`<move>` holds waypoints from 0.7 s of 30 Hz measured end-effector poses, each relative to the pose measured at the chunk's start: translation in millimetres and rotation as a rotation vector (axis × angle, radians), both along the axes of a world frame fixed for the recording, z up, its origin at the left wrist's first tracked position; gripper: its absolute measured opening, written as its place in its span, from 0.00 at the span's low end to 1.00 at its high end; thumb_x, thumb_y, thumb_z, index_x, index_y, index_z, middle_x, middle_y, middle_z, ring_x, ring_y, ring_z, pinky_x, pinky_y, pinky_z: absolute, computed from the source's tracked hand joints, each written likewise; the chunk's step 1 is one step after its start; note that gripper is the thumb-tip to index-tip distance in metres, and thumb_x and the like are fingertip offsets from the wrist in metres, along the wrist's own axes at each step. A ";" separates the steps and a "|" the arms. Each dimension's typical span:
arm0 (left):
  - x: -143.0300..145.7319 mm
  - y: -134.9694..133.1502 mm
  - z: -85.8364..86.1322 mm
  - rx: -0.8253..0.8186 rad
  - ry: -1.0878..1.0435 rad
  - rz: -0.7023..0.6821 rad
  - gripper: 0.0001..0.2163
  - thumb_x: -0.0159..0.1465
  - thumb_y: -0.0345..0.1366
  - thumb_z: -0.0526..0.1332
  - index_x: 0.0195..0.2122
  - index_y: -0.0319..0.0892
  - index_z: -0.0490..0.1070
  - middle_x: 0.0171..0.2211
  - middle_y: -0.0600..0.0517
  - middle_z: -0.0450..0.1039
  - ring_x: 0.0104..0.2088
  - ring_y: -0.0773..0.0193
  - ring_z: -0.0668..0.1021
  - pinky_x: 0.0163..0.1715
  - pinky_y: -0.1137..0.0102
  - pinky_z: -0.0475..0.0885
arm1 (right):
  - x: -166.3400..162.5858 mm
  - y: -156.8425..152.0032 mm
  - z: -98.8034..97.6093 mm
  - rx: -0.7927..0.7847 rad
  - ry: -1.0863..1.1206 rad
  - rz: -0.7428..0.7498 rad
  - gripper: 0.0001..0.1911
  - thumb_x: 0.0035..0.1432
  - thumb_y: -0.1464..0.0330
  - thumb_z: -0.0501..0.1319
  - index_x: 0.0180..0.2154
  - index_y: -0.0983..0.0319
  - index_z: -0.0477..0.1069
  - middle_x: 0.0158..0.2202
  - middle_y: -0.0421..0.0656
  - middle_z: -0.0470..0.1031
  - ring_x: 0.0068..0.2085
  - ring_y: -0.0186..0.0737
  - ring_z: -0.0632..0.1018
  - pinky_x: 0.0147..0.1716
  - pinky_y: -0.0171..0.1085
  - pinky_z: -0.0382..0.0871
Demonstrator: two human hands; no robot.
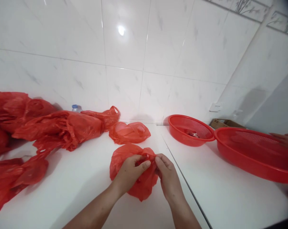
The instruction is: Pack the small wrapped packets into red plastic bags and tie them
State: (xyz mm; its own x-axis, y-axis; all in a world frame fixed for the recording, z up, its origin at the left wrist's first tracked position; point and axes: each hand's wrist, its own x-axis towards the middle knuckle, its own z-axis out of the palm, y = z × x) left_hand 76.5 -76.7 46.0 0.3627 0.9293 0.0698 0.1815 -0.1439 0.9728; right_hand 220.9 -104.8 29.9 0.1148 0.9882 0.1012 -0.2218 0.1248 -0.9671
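A crumpled red plastic bag (141, 187) lies on the white table in front of me, between both hands. My left hand (131, 168) is closed on the bag's upper part, its thumb lying across the plastic. With thumb and fingers pinched, my right hand (165, 170) grips the gathered edge of the same bag on its right side. What the bag contains, if anything, is hidden. Just behind it sits another red plastic bag (129, 132), loosely rounded and touching neither hand.
Several red plastic bags (69, 125) are heaped at the left, with a blue-capped bottle (74, 108) behind. On the right stand a small red basket (189, 140) holding small items and a large red basket (251, 165). Another person's hand (285, 140) rests at the large one.
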 end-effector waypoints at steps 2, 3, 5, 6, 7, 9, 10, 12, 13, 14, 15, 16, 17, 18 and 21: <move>2.0 -0.2 0.9 -0.062 -0.059 -0.013 0.11 0.59 0.45 0.58 0.32 0.44 0.73 0.28 0.53 0.74 0.29 0.63 0.75 0.30 0.69 0.69 | -0.6 -0.3 -2.2 -0.001 -0.024 0.004 0.15 0.58 0.57 0.57 0.27 0.61 0.67 0.24 0.36 0.63 0.26 0.31 0.62 0.27 0.31 0.58; 2.4 -0.3 0.7 -0.085 -0.085 -0.005 0.10 0.58 0.44 0.59 0.32 0.44 0.73 0.28 0.53 0.75 0.29 0.63 0.75 0.30 0.68 0.69 | -0.8 0.2 -3.6 0.000 -0.027 0.000 0.15 0.58 0.57 0.57 0.27 0.61 0.67 0.24 0.37 0.63 0.26 0.31 0.62 0.27 0.32 0.58; 1.8 -0.7 -0.8 -0.109 -0.124 0.041 0.08 0.57 0.42 0.61 0.31 0.43 0.73 0.27 0.53 0.74 0.27 0.64 0.75 0.29 0.69 0.69 | -0.7 1.8 -6.7 0.007 -0.020 -0.030 0.15 0.58 0.57 0.57 0.27 0.60 0.67 0.24 0.37 0.63 0.26 0.31 0.63 0.27 0.32 0.59; 0.9 -1.0 -1.9 -0.112 -0.140 0.067 0.07 0.56 0.41 0.61 0.30 0.43 0.72 0.26 0.54 0.73 0.26 0.65 0.74 0.28 0.69 0.69 | -0.6 2.6 -8.3 0.010 -0.022 -0.051 0.15 0.58 0.57 0.56 0.28 0.60 0.67 0.24 0.37 0.63 0.27 0.32 0.63 0.28 0.32 0.60; -0.1 -1.3 -3.0 -0.104 -0.152 0.089 0.06 0.56 0.40 0.61 0.30 0.44 0.71 0.25 0.55 0.72 0.25 0.66 0.73 0.27 0.70 0.69 | -0.4 3.0 -9.6 0.009 -0.039 -0.077 0.15 0.58 0.57 0.56 0.28 0.60 0.67 0.24 0.37 0.63 0.27 0.32 0.64 0.28 0.33 0.60; -2.4 -2.7 -4.2 -0.051 -0.169 0.128 0.03 0.56 0.37 0.60 0.29 0.45 0.71 0.25 0.55 0.71 0.26 0.66 0.73 0.27 0.70 0.69 | 0.0 1.8 -11.2 0.009 -0.124 -0.162 0.14 0.58 0.57 0.55 0.29 0.60 0.68 0.26 0.39 0.66 0.29 0.35 0.66 0.30 0.35 0.63; -3.5 -3.8 -3.8 -0.001 -0.171 0.145 0.02 0.56 0.36 0.59 0.30 0.46 0.71 0.27 0.55 0.72 0.28 0.65 0.74 0.29 0.69 0.70 | 0.2 0.0 -11.3 0.026 -0.183 -0.231 0.12 0.58 0.58 0.56 0.31 0.59 0.68 0.29 0.40 0.68 0.31 0.37 0.68 0.33 0.37 0.64; -5.3 -7.2 -0.4 0.124 -0.152 0.174 0.04 0.56 0.32 0.58 0.30 0.47 0.71 0.32 0.54 0.73 0.34 0.63 0.75 0.35 0.68 0.71 | 0.1 -5.5 -10.3 0.127 -0.284 -0.383 0.11 0.54 0.59 0.60 0.39 0.57 0.69 0.41 0.44 0.71 0.41 0.43 0.71 0.41 0.41 0.66; -6.0 -9.4 2.8 0.183 -0.137 0.178 0.06 0.55 0.30 0.58 0.31 0.48 0.72 0.35 0.54 0.74 0.38 0.62 0.75 0.38 0.67 0.71 | -0.4 -8.6 -9.4 0.189 -0.317 -0.423 0.18 0.50 0.61 0.63 0.44 0.55 0.68 0.48 0.45 0.69 0.47 0.46 0.70 0.46 0.44 0.65; -6.5 -11.8 6.9 0.233 -0.124 0.174 0.07 0.55 0.29 0.57 0.31 0.48 0.72 0.37 0.54 0.74 0.40 0.61 0.75 0.40 0.66 0.71 | -1.6 -11.2 -8.3 0.231 -0.340 -0.414 0.28 0.45 0.63 0.66 0.50 0.53 0.65 0.54 0.45 0.66 0.53 0.50 0.67 0.49 0.46 0.63; -6.9 -14.3 11.8 0.271 -0.114 0.168 0.08 0.55 0.29 0.57 0.31 0.48 0.72 0.38 0.54 0.74 0.41 0.60 0.75 0.41 0.66 0.71 | -3.5 -13.0 -7.1 0.245 -0.357 -0.357 0.39 0.39 0.65 0.69 0.55 0.51 0.61 0.58 0.44 0.62 0.56 0.53 0.64 0.51 0.48 0.62; -7.3 -16.7 17.1 0.300 -0.107 0.161 0.08 0.55 0.29 0.57 0.31 0.49 0.73 0.38 0.53 0.74 0.42 0.60 0.75 0.40 0.65 0.71 | -6.0 -13.3 -5.9 0.235 -0.369 -0.273 0.49 0.34 0.68 0.71 0.58 0.49 0.56 0.60 0.44 0.59 0.59 0.55 0.62 0.52 0.50 0.62; -7.8 -18.7 22.8 0.326 -0.102 0.159 0.08 0.54 0.29 0.57 0.30 0.49 0.73 0.38 0.53 0.74 0.41 0.60 0.75 0.39 0.65 0.71 | -9.1 -12.0 -4.7 0.216 -0.378 -0.191 0.55 0.30 0.71 0.72 0.60 0.48 0.53 0.62 0.43 0.57 0.60 0.56 0.60 0.53 0.51 0.62; -8.6 -19.9 28.6 0.351 -0.087 0.153 0.08 0.54 0.29 0.57 0.31 0.49 0.73 0.37 0.53 0.74 0.39 0.60 0.75 0.38 0.65 0.72 | -12.4 -9.1 -3.3 0.207 -0.387 -0.123 0.56 0.29 0.72 0.73 0.61 0.48 0.54 0.62 0.43 0.56 0.61 0.56 0.59 0.53 0.51 0.61; -16.1 -16.8 46.5 0.454 0.013 0.140 0.09 0.54 0.32 0.60 0.36 0.51 0.74 0.34 0.53 0.73 0.33 0.62 0.74 0.34 0.66 0.71 | -18.9 8.0 3.2 0.285 -0.383 -0.038 0.28 0.44 0.69 0.67 0.50 0.50 0.69 0.59 0.40 0.63 0.60 0.49 0.62 0.57 0.49 0.57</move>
State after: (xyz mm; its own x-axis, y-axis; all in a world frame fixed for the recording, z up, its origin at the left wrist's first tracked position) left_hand 60.4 -93.5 92.5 0.2392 0.8458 0.4770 0.2411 -0.5276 0.8146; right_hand 202.1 -96.8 33.1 0.0514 0.9108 0.4097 0.1540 0.3981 -0.9043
